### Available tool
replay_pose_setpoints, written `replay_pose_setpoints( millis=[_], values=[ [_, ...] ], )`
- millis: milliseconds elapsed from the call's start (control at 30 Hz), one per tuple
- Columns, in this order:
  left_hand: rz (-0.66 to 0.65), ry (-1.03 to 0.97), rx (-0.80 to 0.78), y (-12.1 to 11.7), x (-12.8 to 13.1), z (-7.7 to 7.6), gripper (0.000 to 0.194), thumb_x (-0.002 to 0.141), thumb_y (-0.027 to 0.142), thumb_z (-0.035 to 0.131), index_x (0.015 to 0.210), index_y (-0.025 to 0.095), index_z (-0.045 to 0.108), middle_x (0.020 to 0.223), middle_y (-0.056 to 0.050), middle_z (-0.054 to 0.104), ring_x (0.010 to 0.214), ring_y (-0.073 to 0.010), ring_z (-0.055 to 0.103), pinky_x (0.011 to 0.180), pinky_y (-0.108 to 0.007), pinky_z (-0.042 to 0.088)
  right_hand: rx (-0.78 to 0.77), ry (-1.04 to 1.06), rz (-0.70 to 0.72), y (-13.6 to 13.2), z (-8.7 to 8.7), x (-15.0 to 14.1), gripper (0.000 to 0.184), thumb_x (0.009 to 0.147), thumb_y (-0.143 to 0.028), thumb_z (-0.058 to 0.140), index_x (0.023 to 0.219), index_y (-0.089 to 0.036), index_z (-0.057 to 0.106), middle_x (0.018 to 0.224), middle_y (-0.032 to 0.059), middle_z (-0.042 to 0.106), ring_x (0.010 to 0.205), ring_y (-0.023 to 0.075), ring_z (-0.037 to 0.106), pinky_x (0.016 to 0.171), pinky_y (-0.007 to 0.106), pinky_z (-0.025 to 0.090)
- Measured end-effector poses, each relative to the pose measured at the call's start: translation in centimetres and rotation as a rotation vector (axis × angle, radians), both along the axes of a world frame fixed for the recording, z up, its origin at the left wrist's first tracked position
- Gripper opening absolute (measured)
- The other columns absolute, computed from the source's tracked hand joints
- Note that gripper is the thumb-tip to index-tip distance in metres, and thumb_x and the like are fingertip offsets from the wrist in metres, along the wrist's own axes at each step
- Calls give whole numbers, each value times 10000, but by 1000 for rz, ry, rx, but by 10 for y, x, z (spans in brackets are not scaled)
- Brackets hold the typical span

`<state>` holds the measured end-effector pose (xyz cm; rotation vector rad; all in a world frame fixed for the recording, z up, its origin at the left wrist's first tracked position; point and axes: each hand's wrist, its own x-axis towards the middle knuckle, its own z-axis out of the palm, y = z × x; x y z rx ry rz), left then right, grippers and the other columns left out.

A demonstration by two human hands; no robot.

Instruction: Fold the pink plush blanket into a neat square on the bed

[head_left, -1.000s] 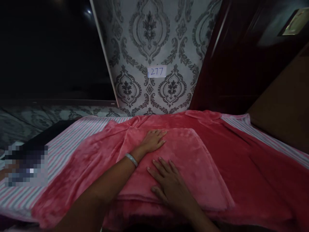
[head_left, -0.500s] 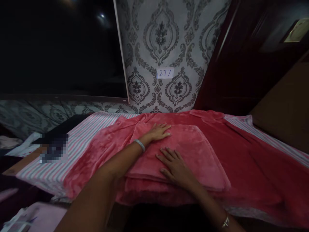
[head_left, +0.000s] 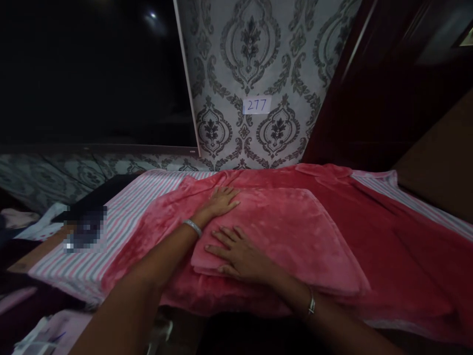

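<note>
A plush pink-red blanket (head_left: 288, 227) lies folded in a flat layered stack in the middle of the view. My left hand (head_left: 222, 201) rests flat on its upper left part, fingers spread. Just below and to the right, my right hand (head_left: 240, 254) lies on the near left part with its fingers apart. Neither hand grips the fabric. Beneath the folded stack spreads more red plush fabric (head_left: 399, 256), reaching far to the right and hanging over the near edge. I cannot tell whether both are one piece.
A striped cloth (head_left: 121, 222) covers the table under the red fabric. Behind stand a large black screen (head_left: 96, 74), a patterned wall with a paper label (head_left: 256, 105) and a dark door (head_left: 373, 88). Light-coloured cloth items (head_left: 55, 330) lie at the lower left.
Both hands have slid left across the folded blanket, toward its left edge, still flat and spread. The view has shifted slightly.
</note>
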<state>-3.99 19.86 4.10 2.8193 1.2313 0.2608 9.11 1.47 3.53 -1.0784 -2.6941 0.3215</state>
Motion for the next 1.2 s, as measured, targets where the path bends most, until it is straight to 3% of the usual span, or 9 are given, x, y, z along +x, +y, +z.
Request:
replay_pose_setpoints(
  millis=[167, 400, 700, 867, 1033, 1200],
  values=[
    [2, -26, 30, -1, 1, -12, 550, 1012, 494, 360, 1503, 255, 425, 1548, -101, 451, 1438, -287, 377, 1213, -550, 227, -23, 9, -24, -1, -17, 2, 566, 1032, -564, 390, 1563, -380, 315, 1674, 31, 194, 1546, 267, 112, 1240, 548, 79],
    [24, -1, 25, 6, -1, -20, 576, 1017, 511, 338, 1506, 219, 423, 1561, -134, 434, 1449, -305, 369, 1204, -566, 236, -9, 19, -38, -3, -15, 1, 556, 1034, -557, 393, 1556, -375, 337, 1673, 29, 197, 1542, 263, 135, 1244, 536, 90],
    [45, 56, 68, 10, 1, -12, 578, 1010, 482, 345, 1525, 230, 414, 1564, -126, 440, 1440, -317, 399, 1191, -540, 288, 5, 58, -34, -2, -5, -1, 561, 1026, -536, 441, 1542, -325, 378, 1666, 47, 233, 1542, 242, 134, 1254, 514, 57],
    [53, 147, 4, 14, 6, 7, 602, 1003, 501, 337, 1549, 250, 371, 1607, -114, 377, 1485, -316, 332, 1198, -584, 248, 32, 80, -40, -20, 1, 12, 566, 1005, -536, 499, 1521, -318, 417, 1643, 39, 303, 1531, 228, 185, 1258, 469, 100],
    [67, 181, -36, 2, 38, 31, 672, 987, 551, 348, 1562, 203, 341, 1632, -163, 302, 1504, -374, 267, 1180, -642, 230, 69, 133, -85, -51, 13, 52, 485, 1007, -486, 525, 1451, -291, 521, 1549, 45, 467, 1464, 204, 338, 1233, 404, 206],
    [-158, 146, -42, -18, 110, 34, 625, 1000, 536, 345, 1560, 258, 339, 1639, -102, 307, 1530, -298, 222, 1228, -555, 170, 134, 97, -462, -53, 13, 106, 445, 1021, -415, 502, 1436, -259, 549, 1531, 103, 478, 1467, 276, 336, 1214, 514, 222]
  ],
)
